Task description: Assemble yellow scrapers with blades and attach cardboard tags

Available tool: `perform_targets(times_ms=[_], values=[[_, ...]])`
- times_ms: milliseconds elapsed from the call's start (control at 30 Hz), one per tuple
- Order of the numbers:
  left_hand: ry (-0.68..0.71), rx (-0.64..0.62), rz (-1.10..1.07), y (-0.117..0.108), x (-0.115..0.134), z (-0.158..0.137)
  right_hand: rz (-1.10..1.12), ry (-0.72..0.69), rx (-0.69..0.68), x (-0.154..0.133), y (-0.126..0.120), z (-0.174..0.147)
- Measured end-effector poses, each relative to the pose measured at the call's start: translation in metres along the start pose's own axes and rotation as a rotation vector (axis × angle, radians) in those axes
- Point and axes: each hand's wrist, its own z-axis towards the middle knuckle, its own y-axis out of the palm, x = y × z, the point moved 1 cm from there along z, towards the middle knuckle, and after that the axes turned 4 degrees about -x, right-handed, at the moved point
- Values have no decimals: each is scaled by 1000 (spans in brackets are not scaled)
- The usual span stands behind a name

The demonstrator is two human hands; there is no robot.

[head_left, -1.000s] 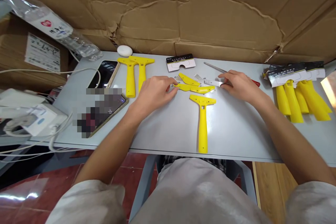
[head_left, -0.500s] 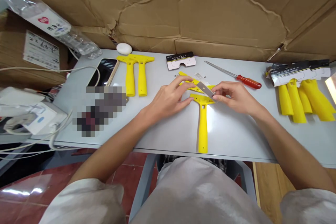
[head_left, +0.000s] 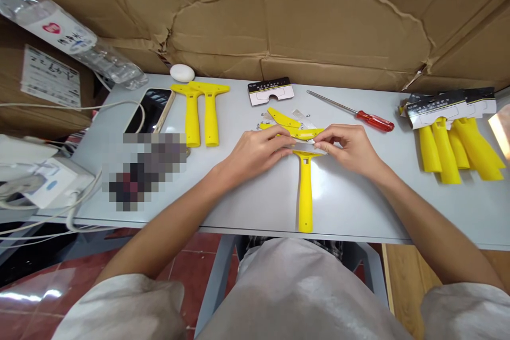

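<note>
Head view: a wall of creased brown cardboard point(head_left: 223, 32) rises behind a pale grey table point(head_left: 255, 196), where a person in a light grey shirt point(head_left: 303, 292) works with both forearms reaching over the near edge. A large clear bottle point(head_left: 79, 37) slants across the far left corner, while carded yellow handles point(head_left: 450, 154) lie bunched at the far right. Near the middle, the left hand point(head_left: 261, 154) and right hand point(head_left: 350, 149) face each other just above a loose yellow T-shaped handle point(head_left: 305, 191), its grip pointing toward the person and its crosspiece partly covered from sight. Two similar yellow handles point(head_left: 211, 117) lie overlapping to the left, beside a dark-screened phone point(head_left: 149, 111). A red-handled screwdriver point(head_left: 372, 120) rests beyond the right hand, and a black-and-white card point(head_left: 271, 91) lies near the cardboard. Between the hands is a thin metal strip point(head_left: 306, 145), over the handle's crosspiece; the right thumb and forefinger are pinched on its right end, and the left fingers, held close together, grip its left end. Whether it touches the crosspiece cannot be told. Just beyond lie slim yellow plates point(head_left: 283, 118), with tiny screws point(head_left: 308, 115) scattered around them.
</note>
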Motion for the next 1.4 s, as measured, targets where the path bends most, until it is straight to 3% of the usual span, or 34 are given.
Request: perform_targets(times_ms=[200,500,1400], values=[[-81,-47,-47,4,-2,2,-170,-147,-99,7,-7,-9],[-113,-165,-28,7,-2,2,-290,-176,-225,18,-11,-13],[-104,-139,-32,8,-2,2,-337,-226,-227,22,-8,-14]])
